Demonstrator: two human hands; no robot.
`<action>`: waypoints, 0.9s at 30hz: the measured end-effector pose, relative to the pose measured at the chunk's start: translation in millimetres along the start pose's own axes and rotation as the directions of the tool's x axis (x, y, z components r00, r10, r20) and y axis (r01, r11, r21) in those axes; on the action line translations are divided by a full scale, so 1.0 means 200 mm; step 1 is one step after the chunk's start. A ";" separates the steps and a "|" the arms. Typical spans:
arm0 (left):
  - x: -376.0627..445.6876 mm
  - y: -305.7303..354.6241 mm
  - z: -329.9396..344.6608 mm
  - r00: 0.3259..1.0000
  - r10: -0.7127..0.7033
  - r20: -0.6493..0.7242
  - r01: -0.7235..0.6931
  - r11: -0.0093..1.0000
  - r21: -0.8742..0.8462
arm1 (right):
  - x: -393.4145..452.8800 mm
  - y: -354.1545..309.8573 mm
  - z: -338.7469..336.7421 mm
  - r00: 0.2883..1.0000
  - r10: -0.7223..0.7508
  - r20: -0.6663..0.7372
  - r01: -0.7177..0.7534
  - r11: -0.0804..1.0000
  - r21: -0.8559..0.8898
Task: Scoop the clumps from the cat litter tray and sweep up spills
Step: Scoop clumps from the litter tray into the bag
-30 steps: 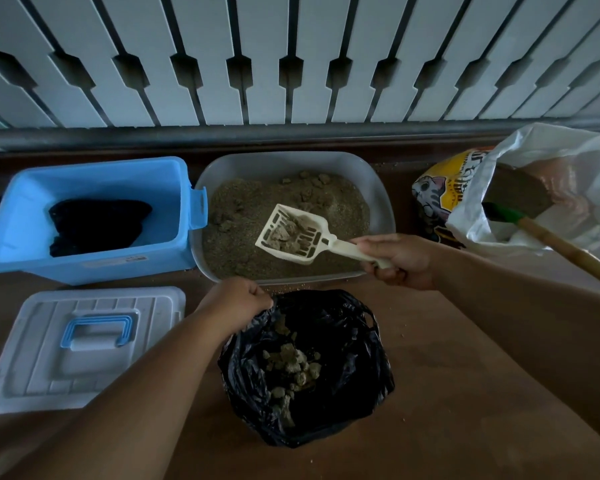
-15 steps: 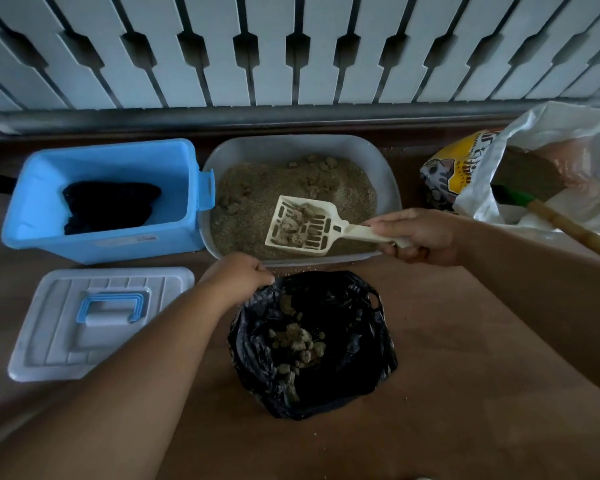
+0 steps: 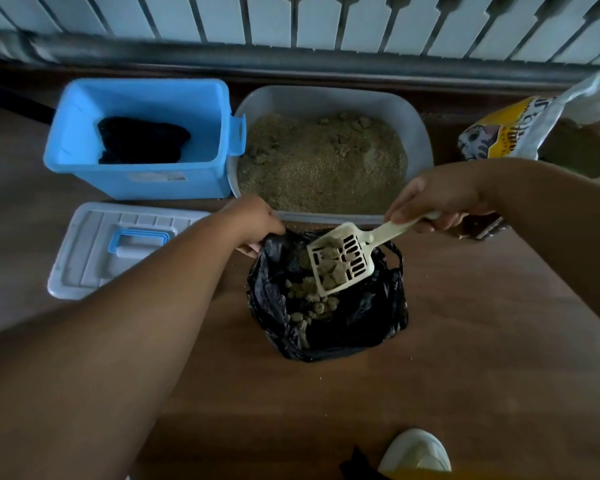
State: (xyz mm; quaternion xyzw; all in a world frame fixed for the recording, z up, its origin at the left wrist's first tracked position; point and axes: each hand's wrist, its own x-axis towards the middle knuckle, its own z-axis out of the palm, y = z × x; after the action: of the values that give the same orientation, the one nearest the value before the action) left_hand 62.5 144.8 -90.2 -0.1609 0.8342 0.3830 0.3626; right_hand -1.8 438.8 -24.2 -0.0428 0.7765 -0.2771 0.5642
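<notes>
A person's right hand (image 3: 440, 199) grips the handle of a cream slotted scoop (image 3: 340, 263), holding it tilted over the open mouth of a black plastic bag (image 3: 371, 317) at the centre of the frame. Several pale, lumpy clumps (image 3: 331, 268) sit in the scoop's head, and more lie heaped inside the bag below it. The left hand (image 3: 253, 221) pinches the bag's upper left rim, fingers curled round the plastic.

Just above the bag, the grey litter tray (image 3: 420, 133) holds sandy, tan litter, with a few lumps showing near its far edge. At the upper right, a yellow litter sack (image 3: 499, 133) shows a cartoon cat's face; its lettering is too distorted to read. A white label on the front of the blue bin (image 3: 201, 95), at the upper left, is likewise too small to read. Something dark lies inside that bin. Its pale lid (image 3: 94, 251) with a blue handle lies flat on the brown floor (image 3: 482, 358) at the left, below the bin. Scattered grains dot the floor around the bag. A white shoe (image 3: 416, 452) shows at the bottom edge.
</notes>
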 end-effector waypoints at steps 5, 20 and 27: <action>-0.02 0.04 0.00 1.000 -0.006 0.001 0.006 1.000 -0.008 | 0.02 -0.09 0.07 0.998 0.035 -0.052 -0.049 0.958 -0.281; -0.01 0.01 -0.02 0.993 -0.004 -0.114 0.034 0.963 0.266 | 0.01 -0.20 0.03 0.982 -0.170 -0.083 0.161 0.981 -0.104; 0.02 0.05 -0.04 0.892 0.103 -0.439 -0.021 0.982 0.187 | -0.09 -0.23 -0.18 0.896 -0.196 -0.398 0.208 0.978 -0.014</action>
State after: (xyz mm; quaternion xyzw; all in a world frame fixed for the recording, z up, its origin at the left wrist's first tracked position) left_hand 51.8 145.6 -84.5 -0.1847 0.9306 0.2714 0.1618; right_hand -39.3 420.6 21.8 -0.0578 0.8620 -0.3485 0.3637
